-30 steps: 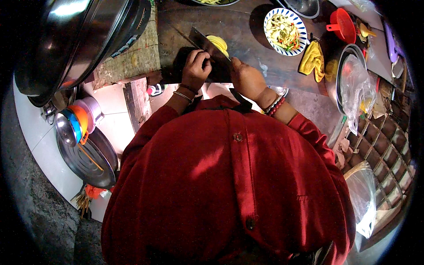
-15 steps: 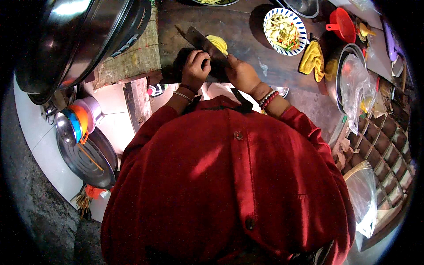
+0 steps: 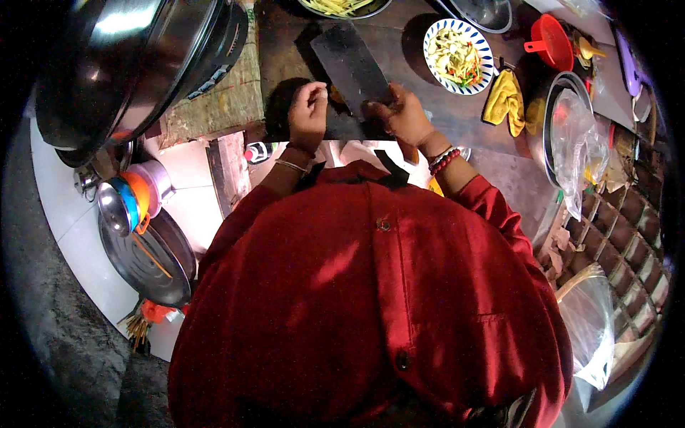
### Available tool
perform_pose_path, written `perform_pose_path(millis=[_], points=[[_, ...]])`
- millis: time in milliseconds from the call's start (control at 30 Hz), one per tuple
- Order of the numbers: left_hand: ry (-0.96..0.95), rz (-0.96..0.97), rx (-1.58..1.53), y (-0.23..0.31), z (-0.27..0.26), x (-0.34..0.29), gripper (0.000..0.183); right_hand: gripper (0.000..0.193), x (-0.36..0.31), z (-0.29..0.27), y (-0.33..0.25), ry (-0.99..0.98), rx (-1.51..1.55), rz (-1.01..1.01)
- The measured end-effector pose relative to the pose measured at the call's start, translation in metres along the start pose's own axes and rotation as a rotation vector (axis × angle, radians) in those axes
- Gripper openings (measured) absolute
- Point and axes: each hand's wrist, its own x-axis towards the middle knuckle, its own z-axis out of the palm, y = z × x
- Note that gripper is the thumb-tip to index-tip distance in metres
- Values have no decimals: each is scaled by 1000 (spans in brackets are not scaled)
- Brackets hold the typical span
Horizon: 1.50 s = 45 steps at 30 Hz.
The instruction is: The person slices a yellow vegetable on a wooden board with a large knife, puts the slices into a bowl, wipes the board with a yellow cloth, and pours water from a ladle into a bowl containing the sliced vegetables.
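Note:
My right hand [image 3: 407, 118] is closed round the handle end of a broad, dark cleaver [image 3: 351, 68]. The blade is turned with its flat side up and slants away toward the far left. My left hand [image 3: 308, 114] is held just left of the blade, apart from it, its fingers curled in with nothing visible in them. Beneath both lies a dark wooden worktop [image 3: 282, 36]. A small yellowish bit shows beside the blade; the pale yellow slices are otherwise hidden by it.
To the right are a blue-patterned plate [image 3: 428, 53] of cut vegetables, a yellow cloth [image 3: 505, 103], a red strainer [image 3: 549, 43] and a metal basin [image 3: 551, 153] holding a clear bag. A bowl of pale strips [image 3: 339, 6] stands far off. A large dark pot [image 3: 135, 64] fills the upper left.
The cleaver has turned from a steep angle to broadside up and moved over the slices, which it now covers. My left hand has drawn slightly away from it.

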Motion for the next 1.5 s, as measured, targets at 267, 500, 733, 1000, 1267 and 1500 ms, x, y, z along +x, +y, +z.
perform_pose_path(millis=[267,500,733,1000,1267,1500], points=[[-334,-601,-1115,51,6,13,65,25,-2,13,-16,-132,240,168],[-405,-686,-1220,35,-3,12,52,27,-3,13,-3,-163,287,224],[-310,-617,-1025,21,-4,12,39,23,-16,-1,5,-90,423,193],[-211,-178,-118,12,0,13,38,28,-53,-46,12,56,418,196],[-501,693,1004,6,18,6,56,24,-77,-50,30,136,360,301],[-436,622,950,14,22,10,89,27,-82,-44,30,162,405,294]])
